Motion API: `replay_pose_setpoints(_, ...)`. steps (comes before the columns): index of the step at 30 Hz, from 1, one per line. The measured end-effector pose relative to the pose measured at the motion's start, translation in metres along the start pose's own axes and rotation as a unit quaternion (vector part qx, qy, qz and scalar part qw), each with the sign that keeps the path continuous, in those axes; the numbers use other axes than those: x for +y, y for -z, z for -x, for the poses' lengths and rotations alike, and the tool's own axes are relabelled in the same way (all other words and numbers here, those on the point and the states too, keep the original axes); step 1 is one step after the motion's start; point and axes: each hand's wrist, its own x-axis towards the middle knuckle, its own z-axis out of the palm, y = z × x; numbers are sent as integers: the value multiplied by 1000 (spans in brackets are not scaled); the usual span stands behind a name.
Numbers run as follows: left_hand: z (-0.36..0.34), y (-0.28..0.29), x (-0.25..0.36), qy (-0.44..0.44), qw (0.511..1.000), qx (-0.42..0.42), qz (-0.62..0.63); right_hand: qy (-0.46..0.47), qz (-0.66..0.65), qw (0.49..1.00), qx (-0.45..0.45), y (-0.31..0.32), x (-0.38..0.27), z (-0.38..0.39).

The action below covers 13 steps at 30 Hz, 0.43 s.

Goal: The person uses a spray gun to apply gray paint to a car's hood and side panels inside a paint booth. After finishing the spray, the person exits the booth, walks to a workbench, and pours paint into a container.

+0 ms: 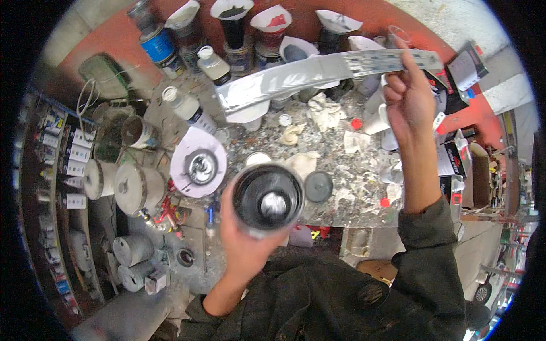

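My left hand [243, 245] is wrapped round a mixing cup [245, 200], held upright in front of me. Its inner wall is dark, and a shiny silver patch shows at the bottom. Raised over the bench on the right, my right hand [414, 105] grips a long flat mixing stick [290, 78] near its marked end. Silver coats the wide far end of the stick, which points left across the bench. Just left of the cup, a pale paper strainer [181, 170] surrounds a round opening with dark and silver paint. A dark round lid [318, 187] lies right of the cup.
The bench [335, 148] is crusted with paint and holds crumpled rags [327, 111]. Several cans topped with paper strainers [232, 34] stand along the back. White-capped bottles [187, 109] and large pots [136, 188] stand left. A white cup [376, 121] and boxes [466, 68] are right.
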Motion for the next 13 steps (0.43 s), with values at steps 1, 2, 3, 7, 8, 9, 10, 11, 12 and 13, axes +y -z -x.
replay_pose_setpoints(1, -11, -12, -19, -9, 999, -7, -48, 37, 9, 998, -43, 20, -12, -6)
replay_pose_setpoints(2, -23, -25, -39, -18, 995, -13, -95, 77, 17, 996, -49, 30, -26, -8)
replay_pose_setpoints(3, -35, -37, -60, -39, 994, -20, -99, 111, 56, 991, -52, 30, -39, -6)
replay_pose_setpoints(7, -75, -97, -101, -52, 992, -56, -97, 165, 261, 951, -32, 57, -64, -2)
replay_pose_setpoints(8, -85, -111, -112, -69, 989, -59, -120, 173, 346, 922, -19, 60, -62, 0)
replay_pose_setpoints(9, -93, -128, -130, -61, 993, -71, -78, 155, 383, 909, -59, 66, -60, 0)
replay_pose_setpoints(10, -102, -143, -145, -56, 992, -93, -68, 137, 389, 907, -81, 74, -49, -4)
replay_pose_setpoints(11, -108, -158, -156, -57, 993, -102, -34, 116, 405, 900, -113, 82, -39, -8)
replay_pose_setpoints(12, -112, -175, -167, -57, 992, -114, 2, 94, 423, 890, -141, 92, -29, -11)
replay_pose_setpoints(13, -116, -189, -168, -57, 991, -124, 8, 85, 462, 867, -169, 107, -22, -15)
